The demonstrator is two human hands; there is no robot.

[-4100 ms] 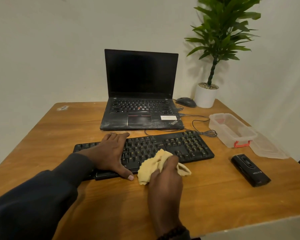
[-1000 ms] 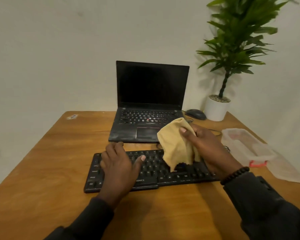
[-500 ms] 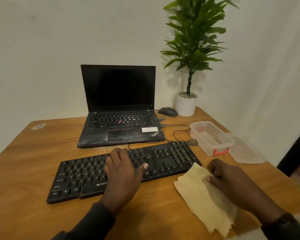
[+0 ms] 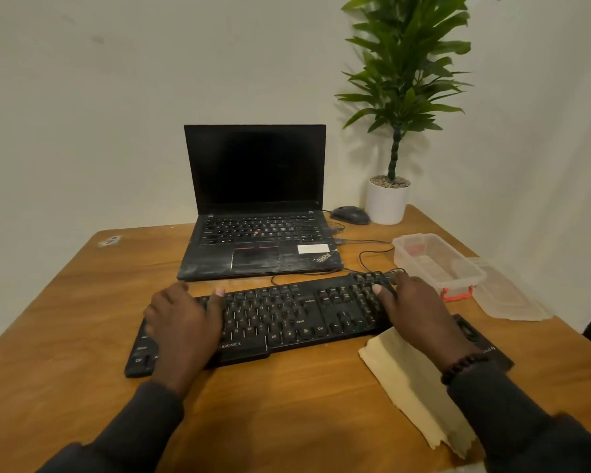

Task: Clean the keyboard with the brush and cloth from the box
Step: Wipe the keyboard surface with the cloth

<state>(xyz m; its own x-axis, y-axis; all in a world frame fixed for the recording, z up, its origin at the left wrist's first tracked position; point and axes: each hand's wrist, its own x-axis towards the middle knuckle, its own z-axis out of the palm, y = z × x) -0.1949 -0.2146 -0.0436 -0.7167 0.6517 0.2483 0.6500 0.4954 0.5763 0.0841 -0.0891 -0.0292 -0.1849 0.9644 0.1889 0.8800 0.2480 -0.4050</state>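
A black keyboard (image 4: 280, 319) lies across the middle of the wooden table (image 4: 65, 302). My left hand (image 4: 183, 322) grips its left end, thumb on the keys. My right hand (image 4: 413, 308) grips its right end. The yellow cloth (image 4: 410, 387) lies flat on the table under my right forearm, free of both hands. The clear plastic box (image 4: 437, 264) stands open at the right, its lid (image 4: 505, 295) beside it. A black brush case (image 4: 485, 343) shows partly behind my right wrist.
An open black laptop (image 4: 260, 240) sits behind the keyboard, its cable (image 4: 365, 257) running to the keyboard's right end. A mouse (image 4: 350, 215) and a potted plant (image 4: 389, 196) stand at the far right corner. The table's near right edge is close to the cloth.
My right hand lifted the cloth off the keys, laid it on the table to the right and let go. It then took hold of the keyboard's right end. My left hand slid toward the left end.
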